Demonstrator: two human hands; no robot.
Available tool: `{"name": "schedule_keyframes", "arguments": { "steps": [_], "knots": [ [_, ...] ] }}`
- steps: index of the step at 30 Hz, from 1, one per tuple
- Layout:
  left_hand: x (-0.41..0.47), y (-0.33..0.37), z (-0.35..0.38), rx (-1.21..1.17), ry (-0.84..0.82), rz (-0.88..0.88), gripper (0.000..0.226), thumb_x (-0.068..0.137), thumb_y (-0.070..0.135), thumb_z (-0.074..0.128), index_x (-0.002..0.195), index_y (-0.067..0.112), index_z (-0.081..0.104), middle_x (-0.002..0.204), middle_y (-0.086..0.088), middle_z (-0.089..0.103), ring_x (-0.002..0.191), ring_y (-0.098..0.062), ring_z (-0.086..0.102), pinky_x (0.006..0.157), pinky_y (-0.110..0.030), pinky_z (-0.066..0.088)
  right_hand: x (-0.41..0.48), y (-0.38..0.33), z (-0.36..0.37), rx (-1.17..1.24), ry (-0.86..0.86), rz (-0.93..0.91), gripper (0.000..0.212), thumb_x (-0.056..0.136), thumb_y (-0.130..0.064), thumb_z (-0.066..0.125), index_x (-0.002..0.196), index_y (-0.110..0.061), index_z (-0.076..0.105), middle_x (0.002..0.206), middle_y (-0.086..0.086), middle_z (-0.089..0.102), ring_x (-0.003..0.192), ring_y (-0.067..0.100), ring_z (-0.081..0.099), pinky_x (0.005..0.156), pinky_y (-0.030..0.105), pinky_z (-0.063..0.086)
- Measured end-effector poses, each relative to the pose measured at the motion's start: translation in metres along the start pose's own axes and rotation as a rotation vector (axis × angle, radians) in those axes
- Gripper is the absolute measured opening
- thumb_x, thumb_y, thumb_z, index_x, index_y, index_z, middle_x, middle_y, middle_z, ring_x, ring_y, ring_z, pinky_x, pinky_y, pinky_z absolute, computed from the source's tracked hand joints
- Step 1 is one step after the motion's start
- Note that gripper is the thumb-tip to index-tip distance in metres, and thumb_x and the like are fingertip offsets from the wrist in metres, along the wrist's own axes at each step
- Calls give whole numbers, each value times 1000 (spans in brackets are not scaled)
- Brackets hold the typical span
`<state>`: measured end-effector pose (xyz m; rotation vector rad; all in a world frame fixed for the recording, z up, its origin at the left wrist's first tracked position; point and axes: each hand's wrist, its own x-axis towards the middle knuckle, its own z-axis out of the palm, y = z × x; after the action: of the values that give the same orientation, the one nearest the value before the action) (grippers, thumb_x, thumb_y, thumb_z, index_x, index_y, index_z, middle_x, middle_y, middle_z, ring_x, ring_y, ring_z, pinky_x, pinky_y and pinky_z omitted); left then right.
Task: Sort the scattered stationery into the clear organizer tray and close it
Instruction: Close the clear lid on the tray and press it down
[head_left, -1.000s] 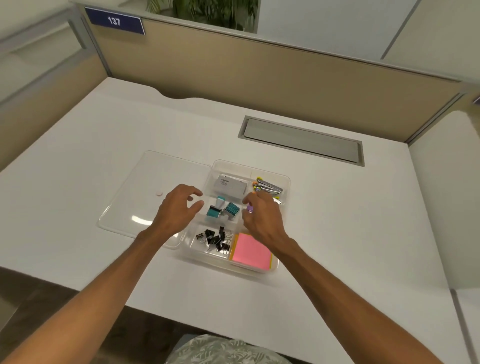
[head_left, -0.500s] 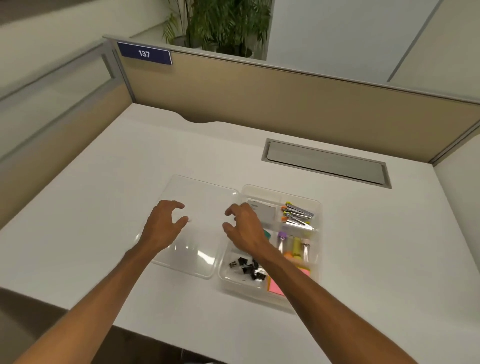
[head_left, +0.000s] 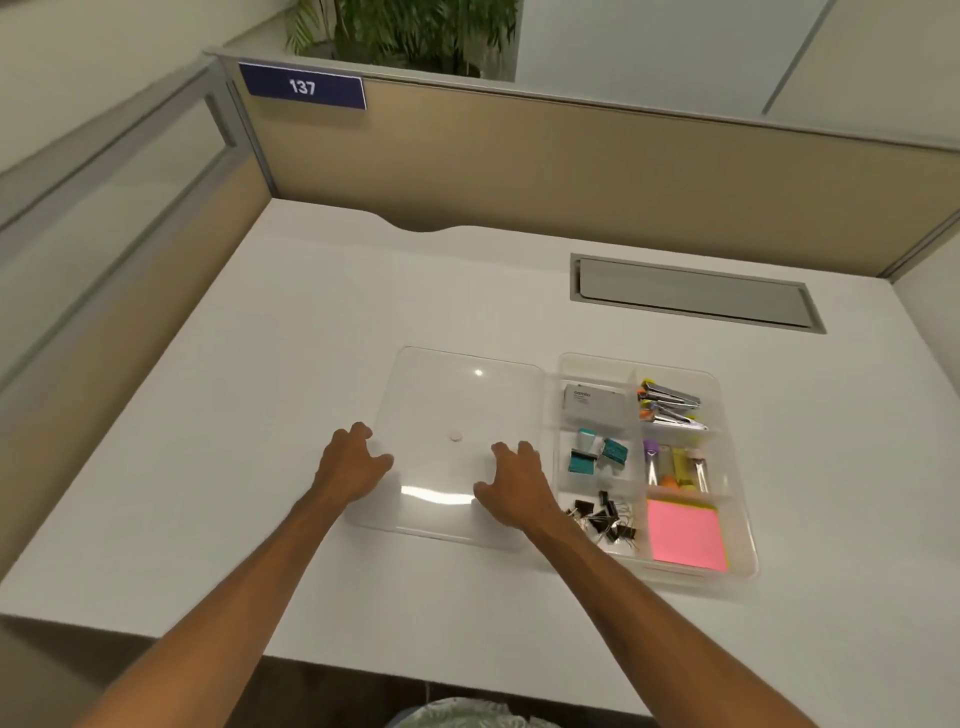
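The clear organizer tray (head_left: 740, 519) stands on the white desk, right of centre. Its compartments hold a grey card box (head_left: 594, 407), teal binder clips (head_left: 597, 456), black binder clips (head_left: 605, 519), pink sticky notes (head_left: 684, 534), small tubes (head_left: 675, 467) and silver clips (head_left: 670, 408). The flat clear lid (head_left: 457, 405) lies left of the tray. My left hand (head_left: 349, 467) sits at the lid's left edge, fingers loosely bent. My right hand (head_left: 514, 483) is over the lid's right part, fingers spread and holding nothing.
A grey cable hatch (head_left: 693, 293) is set into the desk behind the tray. Beige partition walls (head_left: 571, 166) close off the back and left, with a blue "137" sign (head_left: 303, 85). The desk's front edge (head_left: 363, 670) runs under my forearms.
My right hand left the tray's compartments and moved left over the lid. My left hand shifted to the lid's left edge. The camera view swung left.
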<state>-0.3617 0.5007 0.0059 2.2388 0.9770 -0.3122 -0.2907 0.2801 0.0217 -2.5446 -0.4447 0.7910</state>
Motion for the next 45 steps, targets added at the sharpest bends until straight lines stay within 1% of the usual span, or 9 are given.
{"name": "schedule_keyframes", "arguments": {
  "steps": [10, 14, 17, 23, 27, 33, 38, 42, 45],
  "knots": [
    [8, -1, -20, -378, -7, -121, 50, 78, 26, 75, 122, 12, 56, 117, -10, 60, 103, -28, 60, 90, -39, 53, -2, -2, 9, -2, 24, 51, 58, 88, -28, 59, 140, -10, 41, 139, 14, 36, 135, 31, 31, 101, 44, 44],
    [8, 6, -39, -537, -15, -66, 21, 80, 10, 72, 100, 6, 69, 99, -11, 69, 77, -20, 60, 70, -31, 52, -3, -4, 0, 87, 24, 50, 64, 89, -31, 63, 146, -12, 39, 145, 13, 38, 130, 29, 45, 103, 32, 41],
    [-3, 24, -56, -639, -63, -14, 12, 83, 1, 61, 90, 3, 71, 89, -13, 68, 66, -21, 57, 63, -31, 53, -6, -10, -11, 129, 50, 20, 61, 89, -28, 65, 143, -13, 44, 144, 11, 42, 127, 24, 49, 91, 21, 36],
    [-36, 71, -82, -837, -228, 134, 15, 91, 2, 55, 102, -6, 60, 99, -23, 71, 84, -37, 72, 77, -42, 59, -21, -36, -51, 344, 169, -90, 45, 88, -33, 68, 129, -20, 59, 131, 4, 58, 111, 16, 60, 88, 28, 47],
    [-60, 110, -87, -814, -281, 238, 25, 88, 7, 66, 106, -8, 56, 101, -21, 71, 84, -36, 73, 78, -41, 60, -40, -50, -83, 580, 229, -164, 36, 86, -43, 68, 117, -25, 67, 111, -5, 69, 96, 9, 67, 87, 39, 58],
    [-87, 177, -75, -611, -101, 357, 27, 81, 19, 76, 100, 7, 61, 90, -7, 70, 74, -19, 71, 53, -23, 55, -72, -43, -126, 730, 121, -288, 46, 82, -52, 71, 117, -22, 67, 104, -5, 72, 94, 12, 70, 75, 39, 62],
    [-109, 229, -44, -519, -20, 509, 23, 83, 28, 73, 100, 16, 63, 93, -1, 68, 79, -18, 70, 61, -28, 60, -89, -9, -159, 739, 236, -297, 38, 77, -34, 80, 108, -18, 64, 100, 2, 72, 86, 15, 72, 66, 34, 62],
    [-119, 262, -20, -604, -148, 625, 20, 89, 27, 68, 106, 17, 67, 102, -2, 68, 92, -18, 69, 74, -30, 61, -98, 39, -190, 1068, 281, -239, 26, 85, -4, 71, 110, -4, 63, 104, 20, 70, 95, 33, 71, 74, 49, 61],
    [-116, 263, 2, -492, -24, 610, 28, 87, 33, 67, 113, 23, 64, 111, 5, 67, 104, -11, 63, 89, -30, 54, -101, 87, -205, 1275, 276, -179, 31, 86, 3, 66, 116, 3, 59, 113, 29, 65, 98, 41, 69, 79, 57, 58]
  ]
}}
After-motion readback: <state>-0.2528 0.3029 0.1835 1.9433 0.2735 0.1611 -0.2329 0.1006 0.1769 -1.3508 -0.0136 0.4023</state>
